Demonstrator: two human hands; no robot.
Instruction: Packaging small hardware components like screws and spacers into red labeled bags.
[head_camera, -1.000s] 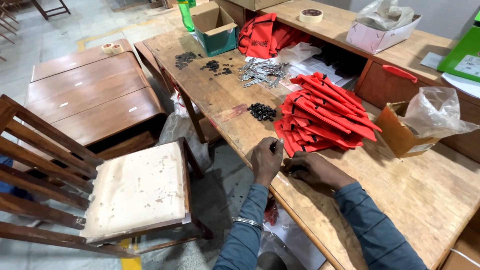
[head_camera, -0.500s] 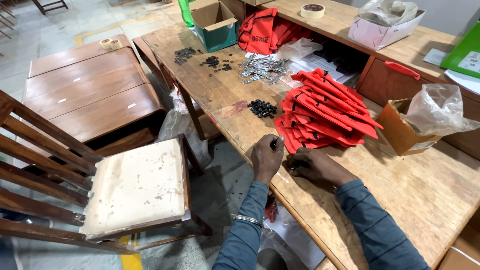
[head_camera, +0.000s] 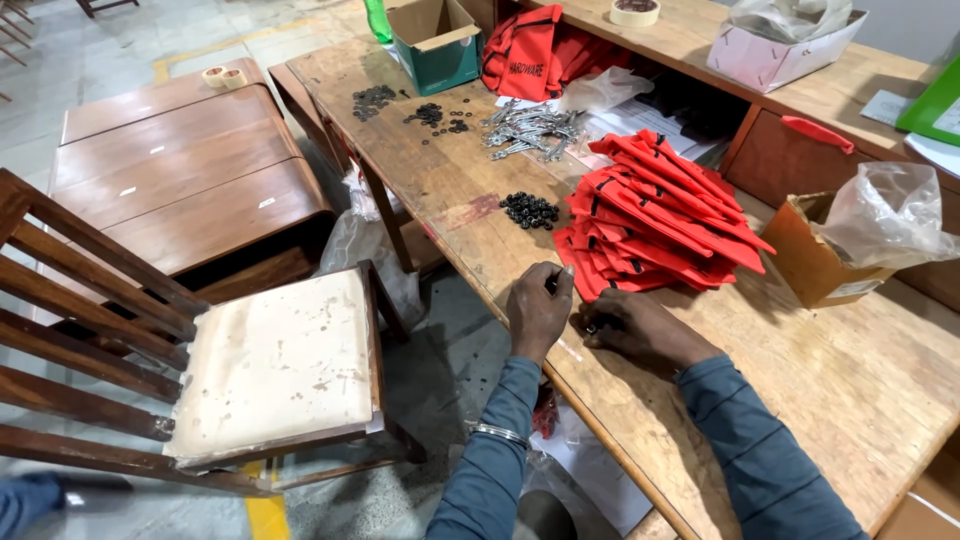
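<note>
A small dark part (head_camera: 551, 284) is pinched in the left hand (head_camera: 538, 312) on the wooden table (head_camera: 850, 390), just beside the red pouches (head_camera: 655, 215). The right hand (head_camera: 640, 330) is curled shut beside it; what it grips cannot be told. A wooden chair (head_camera: 270, 365) is seen on the grey floor (head_camera: 440, 370), left of the table.

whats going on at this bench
A person sits at a wooden workbench, both hands down at its near edge. The left hand and right hand each pinch something small and dark, too small to identify. A stack of red pouches lies just beyond them, with a pile of small black rings beside it.
</note>
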